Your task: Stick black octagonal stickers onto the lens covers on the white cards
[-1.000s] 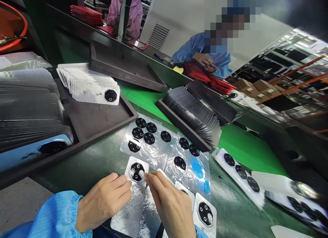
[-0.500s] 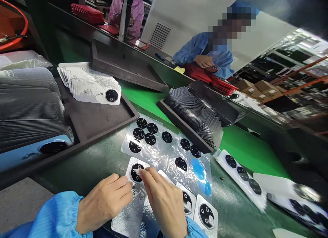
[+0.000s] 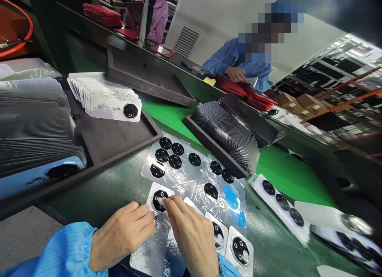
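A silvery phone back cover (image 3: pixel 150 245) lies on the table between my hands, its black camera plate (image 3: pixel 157 196) at the far end. My left hand (image 3: pixel 125 231) is closed, its curled fingertips at the cover's left edge by the plate. Over the plate, my right hand (image 3: pixel 192 233) pinches a small pale tab (image 3: pixel 159 199) between thumb and fingers. Beside the right hand lie more phone back covers (image 3: pixel 250 249) with black plates and pale round tabs, partly hidden by that hand. Behind them, several loose black camera plates (image 3: pixel 174 161) rest on clear plastic sheets (image 3: pixel 182 182).
Dark trays (image 3: pixel 119 157) at left hold rows of phone covers (image 3: pixel 32 129). Another tray (image 3: pixel 215 149) at centre right holds upright dark panels. Bagged plates (image 3: pixel 282 201) lie at right. Across the bench a co-worker in blue (image 3: pixel 223 56) handles red packets (image 3: pixel 238 92).
My hands and the phone back cover stay almost still. Across the bench, the co-worker's hands have shifted slightly, and a pale item now shows by them.
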The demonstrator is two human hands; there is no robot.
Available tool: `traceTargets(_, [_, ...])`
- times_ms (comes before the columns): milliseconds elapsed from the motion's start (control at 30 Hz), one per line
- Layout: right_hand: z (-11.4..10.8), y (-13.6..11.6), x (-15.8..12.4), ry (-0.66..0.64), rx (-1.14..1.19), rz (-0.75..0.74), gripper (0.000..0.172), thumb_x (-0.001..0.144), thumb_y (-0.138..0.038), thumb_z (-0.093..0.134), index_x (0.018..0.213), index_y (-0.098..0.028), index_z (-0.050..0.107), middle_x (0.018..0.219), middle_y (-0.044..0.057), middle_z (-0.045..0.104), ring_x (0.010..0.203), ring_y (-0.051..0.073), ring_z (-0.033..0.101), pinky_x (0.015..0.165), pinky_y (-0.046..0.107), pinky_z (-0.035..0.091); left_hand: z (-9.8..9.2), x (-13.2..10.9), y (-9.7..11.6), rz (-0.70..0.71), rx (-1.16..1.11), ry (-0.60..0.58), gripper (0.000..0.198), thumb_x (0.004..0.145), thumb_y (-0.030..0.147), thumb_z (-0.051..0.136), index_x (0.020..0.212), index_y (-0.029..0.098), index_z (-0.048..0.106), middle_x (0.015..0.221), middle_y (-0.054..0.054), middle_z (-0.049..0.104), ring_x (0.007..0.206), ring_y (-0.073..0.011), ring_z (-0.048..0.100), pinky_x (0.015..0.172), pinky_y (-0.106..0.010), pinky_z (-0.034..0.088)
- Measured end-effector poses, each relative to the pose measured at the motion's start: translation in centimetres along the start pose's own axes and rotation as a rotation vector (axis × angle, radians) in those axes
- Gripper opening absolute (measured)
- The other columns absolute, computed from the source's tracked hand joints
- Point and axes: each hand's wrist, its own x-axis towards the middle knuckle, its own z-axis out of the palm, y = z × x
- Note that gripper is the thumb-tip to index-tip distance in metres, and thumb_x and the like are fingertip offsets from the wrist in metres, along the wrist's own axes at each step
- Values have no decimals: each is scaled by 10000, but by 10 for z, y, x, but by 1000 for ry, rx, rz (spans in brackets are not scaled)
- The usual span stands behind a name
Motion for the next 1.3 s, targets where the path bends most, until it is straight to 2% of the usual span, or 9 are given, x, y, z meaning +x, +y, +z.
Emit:
traceTargets(167, [0, 0, 0, -5, 24, 1, 318, 1064, -248, 283, 978, -205, 586, 802, -10, 598, 620, 122, 560, 525, 302, 261, -1, 1, 0, -7, 18, 7, 240, 993, 62, 404, 891, 144, 607, 964, -59, 682, 885, -181, 590, 702, -318, 444])
traceTargets(533, [0, 4, 1, -9, 25, 1, 319, 1066, -263, 288, 962, -207, 584, 799, -14, 605, 602, 115, 559, 508, 299, 241, 0, -1, 1, -4, 7, -12, 184, 962, 47, 461, 893, 112, 619, 1020, -67, 676, 847, -191, 577, 643, -329, 422])
traceTargets(767, [-5, 8, 8, -58, 5, -54, 279, 1029, -150, 344, 915, -217, 590, 764, -23, 591, 586, 132, 540, 511, 294, 240, 1, -1, 1, -5, 7, -16, 170, 966, 61, 473, 892, 115, 616, 1016, -66, 673, 854, -191, 574, 648, -327, 419])
traceTargets(967, [-9, 10, 13, -97, -61, -90, 203, 945, -71, 482, 848, -217, 585, 724, -28, 577, 559, 143, 526, 502, 298, 219, 5, -3, -1, -8, 0, -14, 172, 978, 74, 468, 895, 119, 612, 998, -56, 672, 859, -185, 571, 661, -329, 421])
traceTargets(1300, [-7, 13, 16, -92, 9, -49, 297, 1025, -177, 382, 835, -219, 606, 718, -24, 597, 552, 117, 574, 468, 285, 261, 0, 2, 0, 3, -6, 0, 243, 993, 53, 410, 871, 122, 608, 980, -62, 676, 870, -185, 579, 661, -330, 423])
